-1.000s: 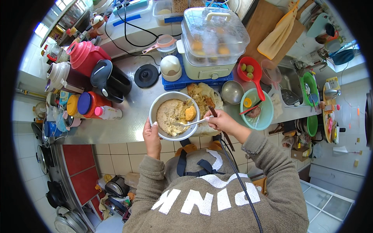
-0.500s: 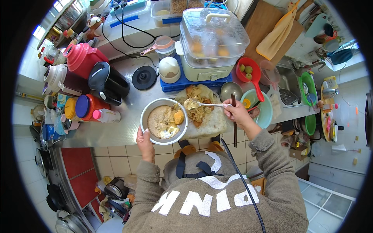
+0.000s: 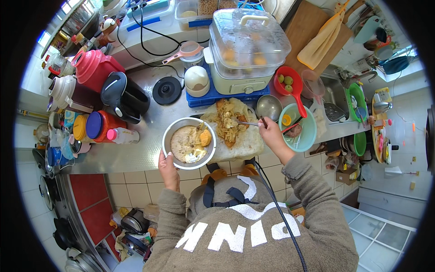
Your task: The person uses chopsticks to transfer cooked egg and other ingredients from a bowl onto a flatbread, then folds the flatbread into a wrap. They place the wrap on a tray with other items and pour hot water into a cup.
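My left hand (image 3: 168, 171) grips the near-left rim of a round bowl (image 3: 167, 136), tilted slightly. In the bowl lie a pale brown mash, an orange-yellow lump and a white patch. My right hand (image 3: 273, 136) is closed around a metal spoon (image 3: 248, 123), whose head is down in a heap of pale shredded food (image 3: 229, 115). Dark chopsticks (image 3: 263, 121) are in the same hand, mostly hidden by it. Under the heap is a whitish, plastic-looking sheet or board (image 3: 247, 144) at the counter's front edge.
Right of my right hand stands a pale green basin (image 3: 310, 131); behind it are a small metal bowl (image 3: 269, 108) and a red ladle-like strainer (image 3: 297, 90) with green fruit. A steamer (image 3: 244, 81) sits at the back. A black kettle (image 3: 127, 97) and jars line the left.
My right hand has brought the spoon down into the shredded heap; before, the spoon was raised with a pale clump on it. The chopsticks have swung from clearly visible to mostly hidden.
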Demonstrator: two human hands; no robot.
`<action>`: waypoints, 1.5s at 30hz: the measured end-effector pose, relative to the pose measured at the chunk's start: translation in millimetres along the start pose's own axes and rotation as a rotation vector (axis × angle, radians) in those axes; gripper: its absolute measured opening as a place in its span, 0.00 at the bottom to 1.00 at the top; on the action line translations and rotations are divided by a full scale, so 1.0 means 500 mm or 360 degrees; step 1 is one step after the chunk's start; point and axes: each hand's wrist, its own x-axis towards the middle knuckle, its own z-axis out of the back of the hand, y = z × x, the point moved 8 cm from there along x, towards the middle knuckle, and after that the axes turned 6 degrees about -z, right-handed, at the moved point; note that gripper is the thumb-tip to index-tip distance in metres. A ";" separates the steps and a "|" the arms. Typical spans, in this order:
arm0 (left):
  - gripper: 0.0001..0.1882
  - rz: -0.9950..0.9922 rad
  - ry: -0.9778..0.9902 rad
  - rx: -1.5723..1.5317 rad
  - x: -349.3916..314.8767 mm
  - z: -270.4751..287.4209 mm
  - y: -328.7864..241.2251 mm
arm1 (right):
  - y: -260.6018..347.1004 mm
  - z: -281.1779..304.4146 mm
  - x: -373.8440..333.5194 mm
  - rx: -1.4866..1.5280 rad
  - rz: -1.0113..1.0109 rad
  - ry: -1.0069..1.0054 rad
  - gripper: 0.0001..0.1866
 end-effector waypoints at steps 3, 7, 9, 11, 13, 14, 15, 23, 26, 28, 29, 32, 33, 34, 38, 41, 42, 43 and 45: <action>0.22 0.0000 0.0020 -0.0032 0.001 -0.001 0.013 | 0.063 0.010 -0.015 -0.0158 0.0113 -0.0013 0.05; 0.22 -0.0001 0.0024 -0.0029 -0.001 -0.021 0.009 | 0.124 0.023 -0.036 -0.0317 0.0304 -0.0043 0.05; 0.22 0.0016 0.0027 -0.0018 0.001 -0.026 0.011 | 0.143 0.025 -0.047 -0.0371 0.0399 -0.0060 0.07; 0.22 0.0019 0.0044 -0.0017 0.002 -0.031 0.010 | 0.149 0.024 -0.053 -0.0436 0.0437 -0.0067 0.07; 0.22 0.0014 0.0054 -0.0022 0.004 -0.038 0.007 | 0.150 0.024 -0.056 -0.0467 0.0455 -0.0083 0.08; 0.22 0.0007 0.0052 -0.0030 0.004 -0.042 0.006 | 0.148 0.024 -0.056 -0.0466 0.0455 -0.0094 0.08; 0.22 -0.0001 0.0048 -0.0035 0.003 -0.042 0.005 | 0.145 0.024 -0.056 -0.0463 0.0456 -0.0103 0.08; 0.22 -0.0019 0.0047 -0.0036 0.007 -0.037 0.010 | 0.148 0.031 -0.062 -0.0499 0.0457 -0.0145 0.09; 0.22 -0.0016 0.0058 -0.0023 0.009 -0.032 0.013 | 0.157 0.039 -0.066 -0.0551 0.0501 -0.0219 0.09; 0.22 -0.0013 0.0055 -0.0035 0.009 -0.033 0.014 | 0.160 0.050 -0.067 -0.0528 0.0509 -0.0278 0.09; 0.22 -0.0014 0.0058 -0.0052 0.009 -0.034 0.015 | 0.160 0.058 -0.068 -0.0484 0.0500 -0.0303 0.09; 0.22 -0.0016 0.0059 -0.0043 0.008 -0.034 0.010 | 0.173 0.070 -0.073 -0.0270 0.0420 -0.0227 0.10; 0.22 -0.0014 0.0060 -0.0033 0.006 -0.034 0.006 | 0.185 0.074 -0.080 -0.0189 0.0383 -0.0178 0.10; 0.22 -0.0015 0.0044 -0.0056 0.006 -0.039 0.002 | 0.194 0.070 -0.086 -0.0108 0.0295 -0.0056 0.10; 0.23 -0.0028 0.0117 -0.0100 0.006 -0.052 -0.021 | 0.250 0.034 -0.132 -0.0040 0.0355 0.0308 0.11; 0.23 -0.0047 0.0184 -0.0136 0.008 -0.066 -0.038 | 0.276 0.000 -0.162 -0.0191 0.0727 0.0363 0.13; 0.23 -0.0052 0.0189 -0.0151 0.008 -0.069 -0.042 | 0.284 -0.011 -0.170 -0.0241 0.0851 0.0364 0.13; 0.23 -0.0064 0.0200 -0.0153 0.007 -0.073 -0.047 | 0.282 -0.022 -0.170 -0.0240 0.0819 0.0434 0.16; 0.23 -0.0087 0.0224 -0.0159 0.005 -0.080 -0.059 | 0.291 -0.033 -0.174 -0.0280 0.0972 0.0406 0.20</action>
